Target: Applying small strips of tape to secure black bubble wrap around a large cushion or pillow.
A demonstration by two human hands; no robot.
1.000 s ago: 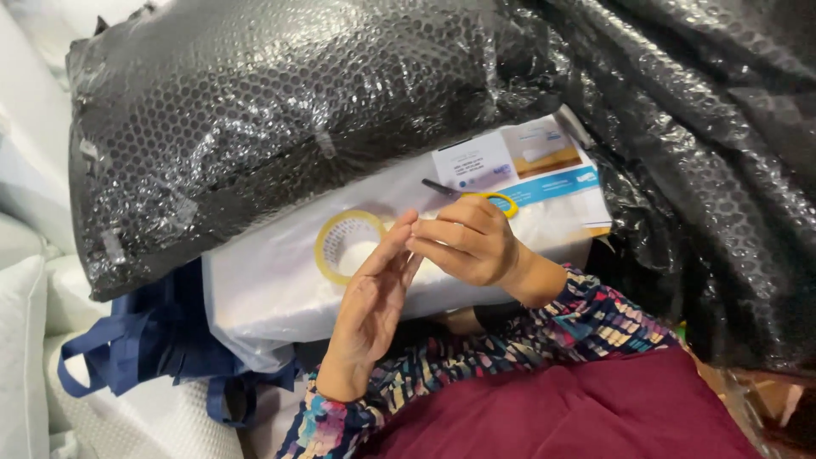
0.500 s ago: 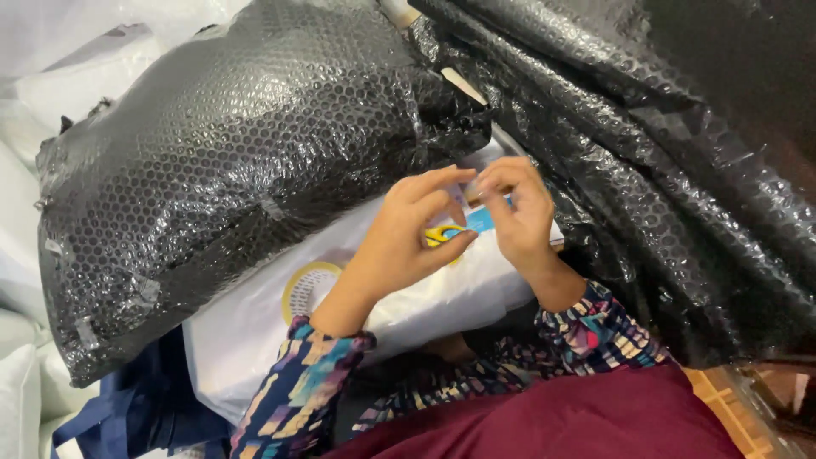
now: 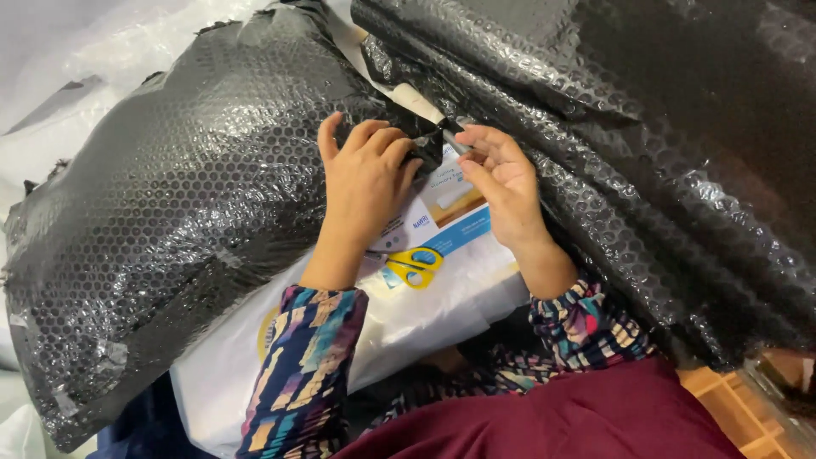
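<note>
Black bubble wrap (image 3: 178, 246) is bundled around a large parcel that fills the view from nine to twelve o'clock. Its loose edge near the centre is pinched by the left hand (image 3: 364, 183), whose fingers are curled shut on the film. At one o'clock from that hand, the right hand (image 3: 501, 183) is held half closed, thumb and fingertips pressed together on a small piece at the wrap's edge; what that piece is cannot be told. A second sheet of black bubble wrap (image 3: 646, 144) is draped from twelve to four o'clock. Below the hands, a white package (image 3: 442, 297) with a printed label (image 3: 446, 212) is laid flat, and yellow-handled scissors (image 3: 414, 266) are rested on it, at six o'clock from the left hand.
</note>
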